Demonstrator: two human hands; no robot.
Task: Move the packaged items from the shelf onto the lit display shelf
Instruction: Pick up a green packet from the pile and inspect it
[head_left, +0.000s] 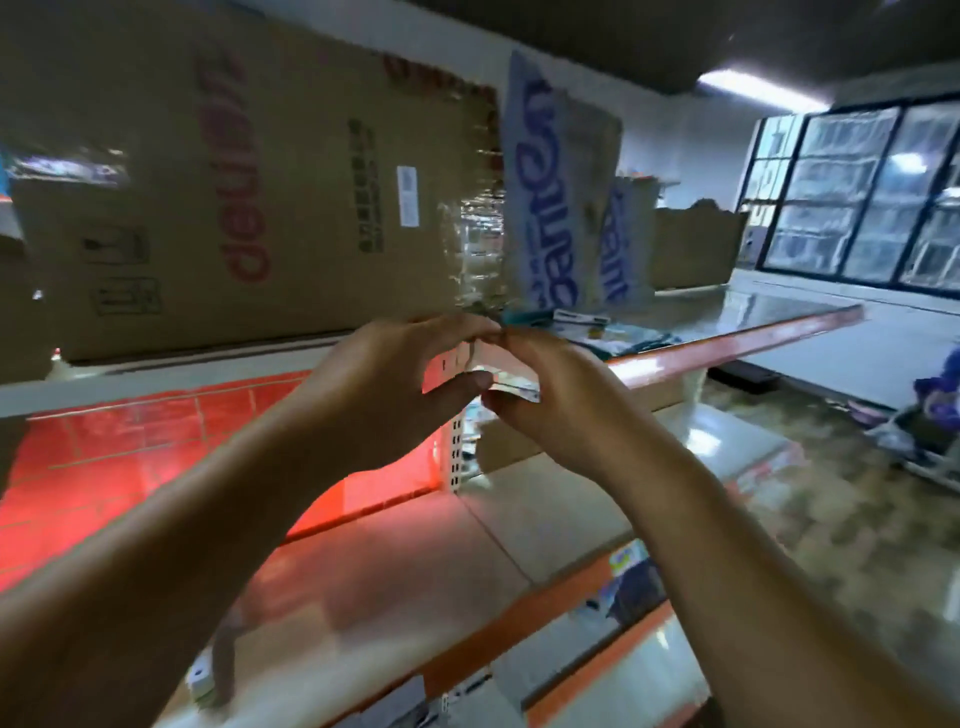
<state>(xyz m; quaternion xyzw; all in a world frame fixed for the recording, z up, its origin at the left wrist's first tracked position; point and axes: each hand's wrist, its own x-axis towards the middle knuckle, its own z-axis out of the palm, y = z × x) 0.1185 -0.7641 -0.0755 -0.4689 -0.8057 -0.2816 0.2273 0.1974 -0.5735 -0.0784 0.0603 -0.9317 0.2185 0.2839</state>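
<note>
You are holding a small flat packet (488, 371) between both hands, raised in front of the edge of the upper shelf (727, 338). Your left hand (384, 384) is gripping its left part, with the thumb (457, 382) pressing from below and the fingers curling over the top. Your right hand (550, 384) is pinching its right part, with the fingertips closing around the lower right corner. Both hands are clenching on the packet, and their fingertips are meeting just above it.

The packet is lying with its long axis running left to right, from one hand to the other, tilting slightly down toward the right. Its pale face is turning up toward you; the print on it is too blurred to read.

Behind your hands, a large cardboard box (234, 197) is standing on the upper shelf, with red lettering running up its side. Just to its right, a torn box with blue lettering (556, 197) is leaning. A few more flat packets (587, 325) are lying on the shelf at the foot of that box, just beyond your fingertips.

Below your arms, the lit shelf (363, 561) is glowing red along its back panel (130, 447). Its surface under your wrists is looking bare. Orange edge strips (519, 613) are running along the shelf fronts lower down.
</note>
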